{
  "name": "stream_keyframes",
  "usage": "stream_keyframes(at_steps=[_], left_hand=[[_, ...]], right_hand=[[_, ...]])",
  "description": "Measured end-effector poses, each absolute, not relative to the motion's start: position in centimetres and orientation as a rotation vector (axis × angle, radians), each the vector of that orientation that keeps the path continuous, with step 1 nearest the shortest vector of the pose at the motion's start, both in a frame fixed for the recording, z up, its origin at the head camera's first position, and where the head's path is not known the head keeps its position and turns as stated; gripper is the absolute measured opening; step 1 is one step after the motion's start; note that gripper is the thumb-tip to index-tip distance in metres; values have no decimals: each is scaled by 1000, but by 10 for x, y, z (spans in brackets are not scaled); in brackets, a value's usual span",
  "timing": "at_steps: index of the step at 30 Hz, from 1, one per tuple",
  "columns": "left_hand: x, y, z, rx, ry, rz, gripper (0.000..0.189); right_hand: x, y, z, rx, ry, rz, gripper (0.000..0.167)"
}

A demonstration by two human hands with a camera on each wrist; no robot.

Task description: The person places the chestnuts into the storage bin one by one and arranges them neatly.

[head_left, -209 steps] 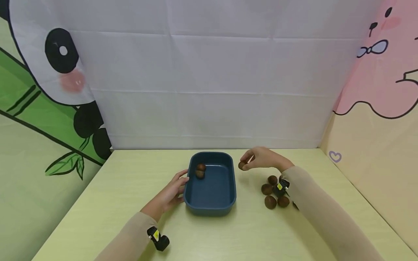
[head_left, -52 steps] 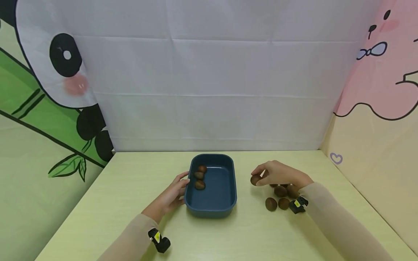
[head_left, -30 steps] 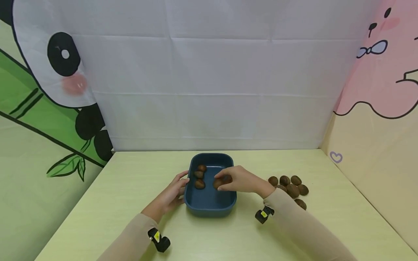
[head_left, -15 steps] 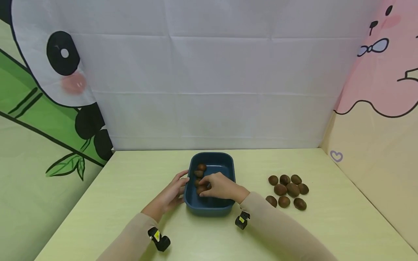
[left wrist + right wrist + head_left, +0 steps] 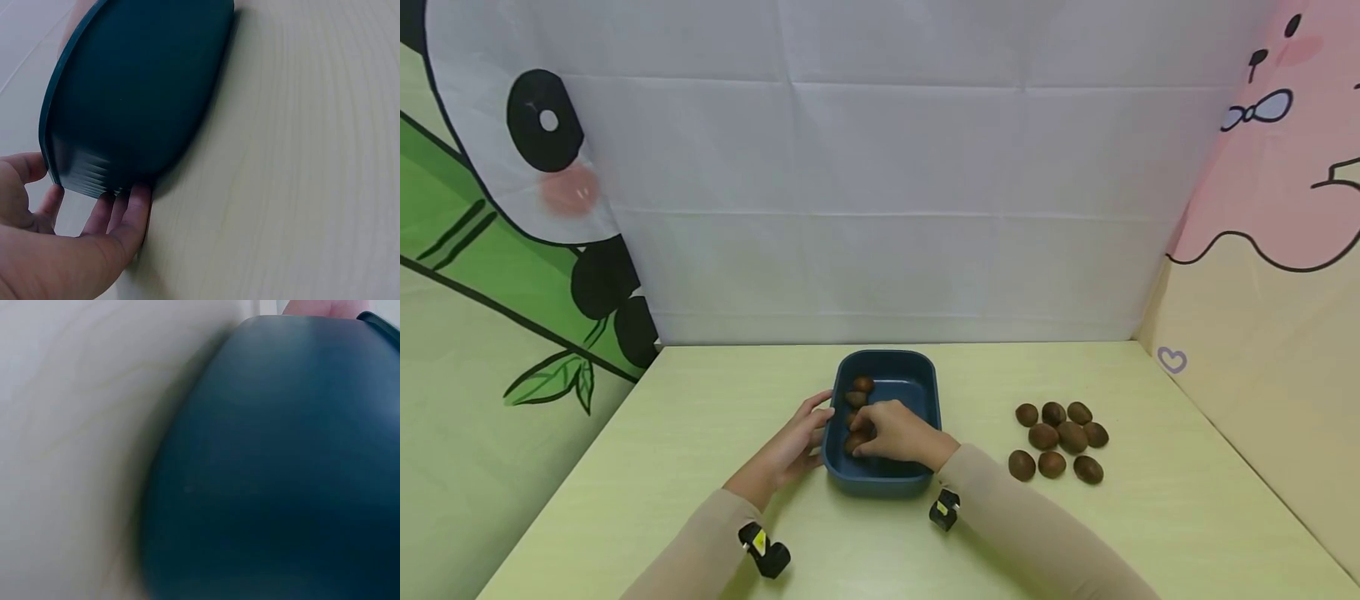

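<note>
A dark blue rectangular box (image 5: 895, 483) stands on the table, with a column of chestnuts (image 5: 856, 399) along the left of its floor. My right hand (image 5: 898, 432) reaches over the right wall and pinches a chestnut (image 5: 855, 442) low in the box, at the near end of that column. It partly covers the chestnut just behind. My left hand (image 5: 793, 442) rests its fingertips on the outside of the left wall. In the left wrist view its fingers (image 5: 133, 219) touch the end of the box's outer wall. The right wrist view shows mostly the box's outer wall (image 5: 269, 444).
Several loose chestnuts (image 5: 1072, 437) lie in rough rows on the pale wooden table (image 5: 865, 550), right of the box. A white cloth backdrop (image 5: 887, 208) rises behind the table, with printed cartoon panels at both sides.
My right hand picked a chestnut from the right-hand group, carried it left into the box and lowered it at the column's near end. The left hand has stayed at the box's wall.
</note>
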State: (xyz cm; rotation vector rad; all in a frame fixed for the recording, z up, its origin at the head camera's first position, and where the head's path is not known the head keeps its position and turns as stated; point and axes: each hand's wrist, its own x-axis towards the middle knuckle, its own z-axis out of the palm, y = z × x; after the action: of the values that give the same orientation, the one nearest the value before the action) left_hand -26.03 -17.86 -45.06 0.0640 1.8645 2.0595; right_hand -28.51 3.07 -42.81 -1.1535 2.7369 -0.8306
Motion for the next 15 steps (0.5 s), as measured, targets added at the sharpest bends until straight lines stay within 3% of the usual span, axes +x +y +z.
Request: stream_keyframes(at_steps=[15], left_hand=[[-260, -179, -450, 68, 1879, 2047, 58]], right_hand=[[-287, 31, -429, -1149, 2765, -850, 28]])
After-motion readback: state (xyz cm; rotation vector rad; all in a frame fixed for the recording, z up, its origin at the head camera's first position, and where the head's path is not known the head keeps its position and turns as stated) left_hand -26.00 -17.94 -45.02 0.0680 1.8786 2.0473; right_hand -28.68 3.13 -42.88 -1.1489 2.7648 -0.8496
